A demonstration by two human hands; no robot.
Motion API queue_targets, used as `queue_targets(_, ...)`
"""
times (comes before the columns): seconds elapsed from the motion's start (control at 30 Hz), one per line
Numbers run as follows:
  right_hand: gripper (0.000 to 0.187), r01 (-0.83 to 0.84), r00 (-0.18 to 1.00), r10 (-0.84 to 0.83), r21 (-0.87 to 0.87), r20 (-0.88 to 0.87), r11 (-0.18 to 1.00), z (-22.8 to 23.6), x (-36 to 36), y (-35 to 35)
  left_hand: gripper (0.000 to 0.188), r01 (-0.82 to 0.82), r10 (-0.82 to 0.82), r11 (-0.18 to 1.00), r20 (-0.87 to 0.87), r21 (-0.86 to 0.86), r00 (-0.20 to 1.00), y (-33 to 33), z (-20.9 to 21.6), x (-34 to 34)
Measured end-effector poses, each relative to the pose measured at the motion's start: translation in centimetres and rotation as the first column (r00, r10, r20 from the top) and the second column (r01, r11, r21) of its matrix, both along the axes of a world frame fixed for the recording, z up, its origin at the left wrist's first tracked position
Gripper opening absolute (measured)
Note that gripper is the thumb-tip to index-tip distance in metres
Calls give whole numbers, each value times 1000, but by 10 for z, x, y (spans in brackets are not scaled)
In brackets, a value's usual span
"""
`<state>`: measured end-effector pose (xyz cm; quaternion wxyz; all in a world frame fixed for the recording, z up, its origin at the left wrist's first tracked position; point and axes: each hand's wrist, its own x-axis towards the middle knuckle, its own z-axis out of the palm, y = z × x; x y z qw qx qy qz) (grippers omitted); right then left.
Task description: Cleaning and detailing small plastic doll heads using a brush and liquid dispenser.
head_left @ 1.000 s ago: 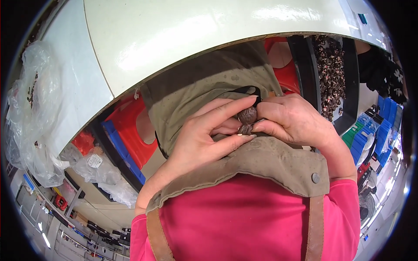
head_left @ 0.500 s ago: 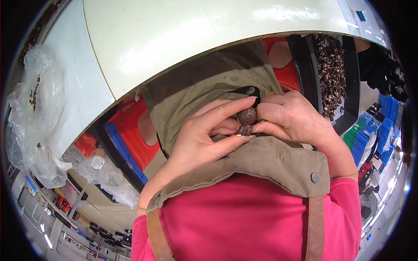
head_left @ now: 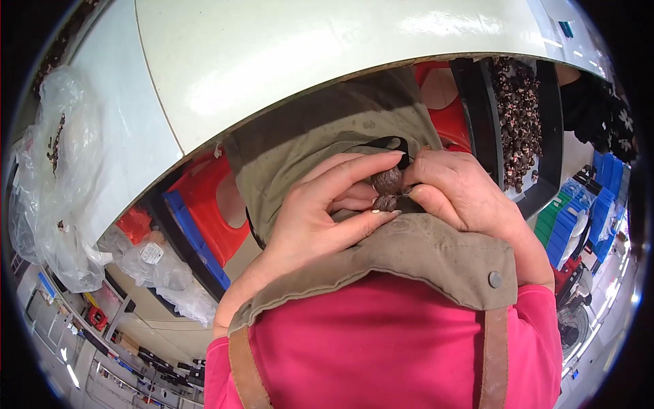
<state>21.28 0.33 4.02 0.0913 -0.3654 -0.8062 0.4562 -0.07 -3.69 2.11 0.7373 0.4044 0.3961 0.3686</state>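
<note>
My left hand [head_left: 320, 201] curves around a dark brown, ridged piece [head_left: 387, 180] with a large round lobe and a smaller lobe under it. The fingertips touch its upper side and the thumb presses the small lobe from below. On the right side of the piece, my right hand [head_left: 460, 187] is closed, thumb against bent fingers. A thin pale strand [head_left: 403, 195] runs from between the two lobes to the right thumb tip. Both hands are over my lap, on the olive-brown apron [head_left: 286, 153].
A white table [head_left: 286, 48] curves across the front. Clear plastic bags [head_left: 61, 177] lie at its left. Red stools [head_left: 221, 211] stand under the table edge. A black bin [head_left: 490, 116] at right holds many small brown and pinkish pieces [head_left: 519, 123]. Blue bins [head_left: 606, 198] stand beyond.
My right hand has drawn slightly right, away from the piece, and the thin strand now shows between them. The left hand keeps its hold on the piece.
</note>
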Motion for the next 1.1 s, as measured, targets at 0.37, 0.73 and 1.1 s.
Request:
queue_targets(0.37,25,-10,999,7,53,49,999,2,-3,0,56,33,-34,999,-18,-17,999,2,3,-2)
queue_targets(0.73,23,28,998,-33,96,52,995,2,-5,-3,49,-23,23,1000,-26,-3,999,-2,-2,0)
queue_targets(1.1,23,28,999,-29,30,37,999,0,-1,-3,49,-24,24,1000,-13,-15,1000,-3,-4,1)
